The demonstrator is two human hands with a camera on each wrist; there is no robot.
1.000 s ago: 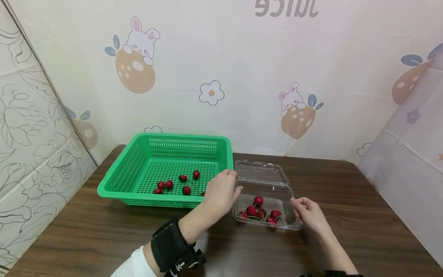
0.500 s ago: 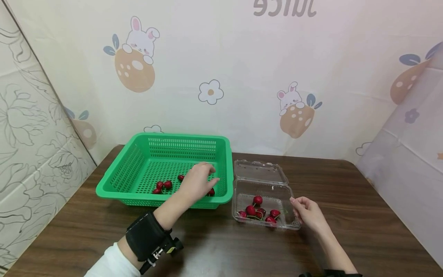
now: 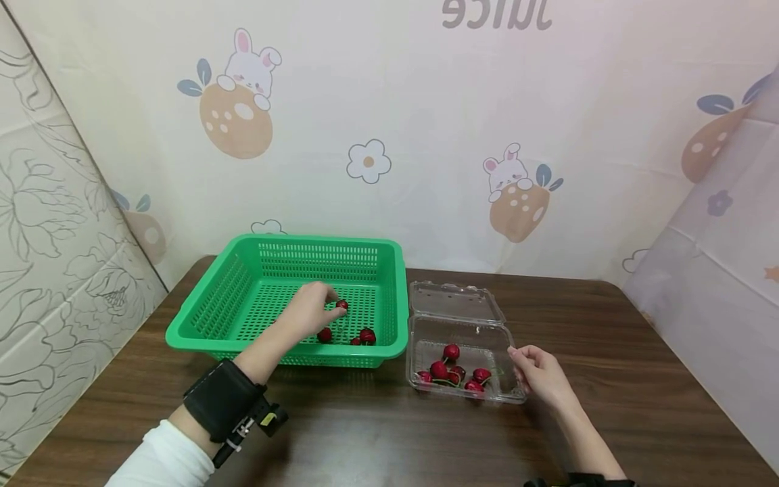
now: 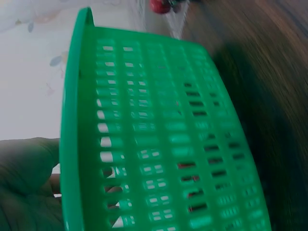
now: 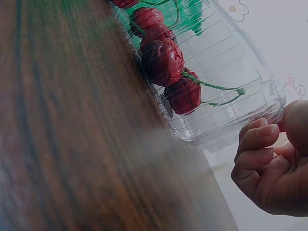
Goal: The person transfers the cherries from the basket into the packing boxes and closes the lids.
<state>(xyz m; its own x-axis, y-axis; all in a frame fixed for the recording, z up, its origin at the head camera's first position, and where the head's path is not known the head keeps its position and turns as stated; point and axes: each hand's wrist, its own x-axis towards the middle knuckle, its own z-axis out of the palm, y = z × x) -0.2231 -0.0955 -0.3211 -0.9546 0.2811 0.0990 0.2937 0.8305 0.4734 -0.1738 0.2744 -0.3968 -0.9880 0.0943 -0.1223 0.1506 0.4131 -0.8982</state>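
Head view: we judge the work partway, with cherries [image 3: 452, 352] in the box [image 3: 426, 338] at five o'clock, the right hand [image 3: 541, 375] pinching its edge. More remain in the basket [image 3: 319, 260] at eight o'clock; whether the left hand [image 3: 305, 309] grips one, we cannot tell.

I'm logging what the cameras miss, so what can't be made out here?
Head view: the left grip blocks part of the green basket, so the basket's cherries can't be fully counted.
Left wrist view: the green basket's wall hides much of the left grip, and the picture is blurred.
Right wrist view: the top edge cuts off the clear container.
Head view: the bottom edge cuts off the black band.
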